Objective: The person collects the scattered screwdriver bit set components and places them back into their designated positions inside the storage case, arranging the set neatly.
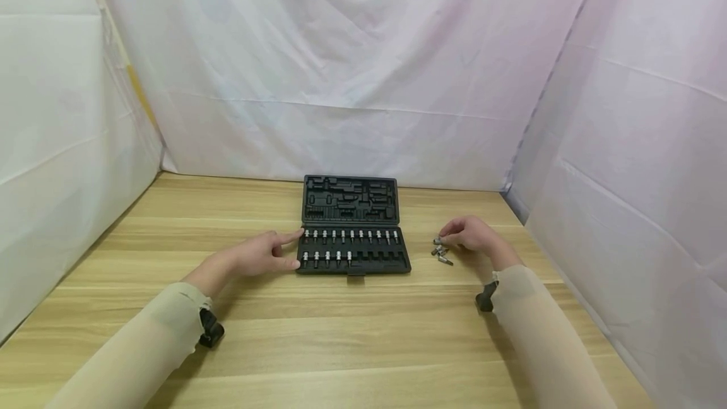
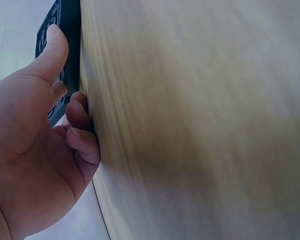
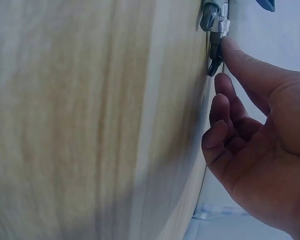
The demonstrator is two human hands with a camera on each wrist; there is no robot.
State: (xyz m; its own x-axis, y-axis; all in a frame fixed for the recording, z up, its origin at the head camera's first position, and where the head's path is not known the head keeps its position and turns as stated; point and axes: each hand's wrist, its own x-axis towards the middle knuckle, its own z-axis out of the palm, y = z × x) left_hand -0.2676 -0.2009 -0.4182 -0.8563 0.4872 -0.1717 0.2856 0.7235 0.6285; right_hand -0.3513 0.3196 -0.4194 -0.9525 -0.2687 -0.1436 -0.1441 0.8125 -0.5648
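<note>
An open black case [image 1: 380, 268] lies on the table, its tray holding two rows of bit sockets [image 1: 338, 257] with silver ends. The left hand [image 1: 262, 254] touches the case's left side, index finger near the hinge and thumb at the front corner. Its other fingers curl in below, as the left wrist view shows. To the right of the case, the right hand [image 1: 472, 236] pinches a bit socket [image 1: 437, 240] at a small pile of loose bit sockets [image 1: 445, 260]. In the right wrist view the thumb lies against a bit socket [image 3: 216, 42]; the index finger is hidden.
The case lid [image 1: 350, 199] stands tipped back behind the tray, its moulded inside showing. Vacant slots [image 1: 379, 257] fill the right part of the front row. White cloth [image 1: 341, 68] hangs around the wooden table [image 1: 352, 339] at the back and both sides.
</note>
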